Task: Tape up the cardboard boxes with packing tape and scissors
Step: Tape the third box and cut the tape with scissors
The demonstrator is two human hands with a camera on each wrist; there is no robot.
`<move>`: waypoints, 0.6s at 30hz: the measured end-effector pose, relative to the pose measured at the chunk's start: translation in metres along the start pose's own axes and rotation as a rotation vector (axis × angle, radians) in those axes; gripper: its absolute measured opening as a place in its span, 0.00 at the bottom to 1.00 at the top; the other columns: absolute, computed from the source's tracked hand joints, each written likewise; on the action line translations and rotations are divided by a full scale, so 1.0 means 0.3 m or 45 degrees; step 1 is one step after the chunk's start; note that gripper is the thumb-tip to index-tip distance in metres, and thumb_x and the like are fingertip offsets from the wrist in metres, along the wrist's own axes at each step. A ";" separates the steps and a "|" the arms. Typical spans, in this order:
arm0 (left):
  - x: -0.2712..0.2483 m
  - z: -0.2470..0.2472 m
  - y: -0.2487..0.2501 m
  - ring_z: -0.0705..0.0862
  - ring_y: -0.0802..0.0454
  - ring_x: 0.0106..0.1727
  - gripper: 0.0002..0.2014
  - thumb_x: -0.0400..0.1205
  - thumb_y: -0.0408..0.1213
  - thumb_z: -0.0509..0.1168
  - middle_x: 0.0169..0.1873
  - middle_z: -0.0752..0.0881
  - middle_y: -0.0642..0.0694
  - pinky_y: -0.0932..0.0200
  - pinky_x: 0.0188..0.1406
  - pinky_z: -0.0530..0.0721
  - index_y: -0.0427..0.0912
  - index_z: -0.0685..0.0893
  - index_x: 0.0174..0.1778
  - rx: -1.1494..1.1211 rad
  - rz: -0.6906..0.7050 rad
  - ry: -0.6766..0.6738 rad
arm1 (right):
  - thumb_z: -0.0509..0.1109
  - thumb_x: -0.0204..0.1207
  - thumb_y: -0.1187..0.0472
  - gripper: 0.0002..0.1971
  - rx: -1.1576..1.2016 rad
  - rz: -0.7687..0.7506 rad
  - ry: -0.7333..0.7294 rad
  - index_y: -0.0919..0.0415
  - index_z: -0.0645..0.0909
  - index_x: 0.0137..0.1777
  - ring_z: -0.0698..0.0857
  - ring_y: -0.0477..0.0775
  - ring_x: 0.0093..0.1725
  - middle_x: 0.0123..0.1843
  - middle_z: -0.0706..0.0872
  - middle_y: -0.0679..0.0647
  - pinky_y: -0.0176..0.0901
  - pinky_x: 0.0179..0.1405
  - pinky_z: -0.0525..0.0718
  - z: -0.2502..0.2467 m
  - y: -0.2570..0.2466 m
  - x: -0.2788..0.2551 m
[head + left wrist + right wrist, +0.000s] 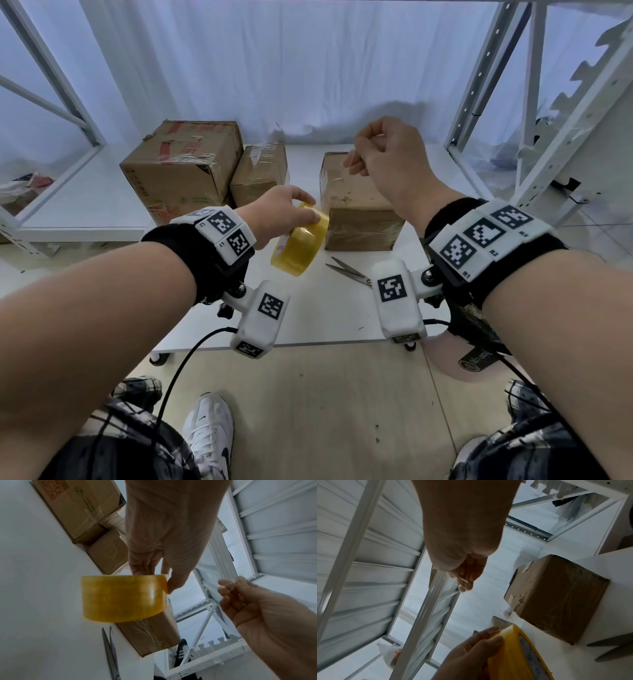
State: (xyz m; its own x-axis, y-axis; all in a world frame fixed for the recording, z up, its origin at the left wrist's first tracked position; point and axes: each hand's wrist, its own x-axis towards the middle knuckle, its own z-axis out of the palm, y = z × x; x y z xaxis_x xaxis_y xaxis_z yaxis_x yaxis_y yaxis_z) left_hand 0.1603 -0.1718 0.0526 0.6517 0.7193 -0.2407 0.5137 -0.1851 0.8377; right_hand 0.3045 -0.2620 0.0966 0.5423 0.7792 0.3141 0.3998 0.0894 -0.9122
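Note:
My left hand (303, 210) grips a yellow roll of packing tape (297, 244) by its rim, just left of a small cardboard box (358, 209) on the white table (325, 318). My right hand (352, 163) hovers above the box's far edge and pinches the free end of the tape. A clear strip (334, 183) runs from the roll up to those fingers. The left wrist view shows the roll (123, 599) in my left hand (150, 569), with my right hand (229, 592) beside it. Scissors (349, 272) lie closed on the table in front of the box.
A large cardboard box (185, 164) and a smaller taped one (260, 171) stand at the back left of the table. White metal shelving frames (479, 102) flank both sides. The table's front edge lies just beyond my wrists, with my shoes on the floor below.

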 end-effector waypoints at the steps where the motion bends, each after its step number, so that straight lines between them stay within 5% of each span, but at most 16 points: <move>1: 0.000 -0.006 0.001 0.82 0.49 0.46 0.16 0.80 0.36 0.70 0.51 0.79 0.43 0.58 0.42 0.82 0.44 0.78 0.63 -0.010 0.003 0.011 | 0.61 0.83 0.70 0.09 0.039 0.011 0.034 0.58 0.73 0.42 0.84 0.42 0.26 0.34 0.87 0.57 0.29 0.29 0.79 -0.009 0.001 0.000; 8: -0.021 -0.026 -0.013 0.79 0.43 0.54 0.09 0.81 0.37 0.68 0.55 0.77 0.42 0.47 0.58 0.81 0.50 0.81 0.56 0.071 0.009 -0.031 | 0.61 0.84 0.67 0.06 0.139 0.178 0.086 0.60 0.74 0.45 0.85 0.49 0.30 0.36 0.88 0.58 0.34 0.32 0.85 -0.039 0.037 0.001; 13: -0.032 -0.037 -0.023 0.77 0.48 0.47 0.06 0.82 0.35 0.66 0.46 0.77 0.48 0.58 0.39 0.75 0.51 0.83 0.44 0.068 0.018 -0.027 | 0.61 0.84 0.68 0.06 0.236 0.339 0.070 0.62 0.75 0.45 0.87 0.53 0.31 0.37 0.89 0.61 0.39 0.33 0.86 -0.053 0.065 0.006; 18: -0.038 -0.032 -0.037 0.78 0.48 0.50 0.04 0.84 0.40 0.64 0.50 0.80 0.46 0.58 0.41 0.77 0.50 0.83 0.45 0.023 0.009 -0.076 | 0.62 0.84 0.66 0.06 0.262 0.424 0.029 0.63 0.76 0.45 0.87 0.54 0.31 0.39 0.89 0.63 0.41 0.33 0.87 -0.066 0.090 0.010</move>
State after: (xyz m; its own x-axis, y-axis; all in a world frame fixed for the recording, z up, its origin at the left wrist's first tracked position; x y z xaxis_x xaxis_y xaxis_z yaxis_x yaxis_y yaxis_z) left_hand 0.1417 -0.1714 0.0507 0.6872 0.6768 -0.2640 0.5187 -0.2028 0.8306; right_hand 0.3316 -0.2696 0.0781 0.6346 0.7728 -0.0040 0.0443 -0.0416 -0.9982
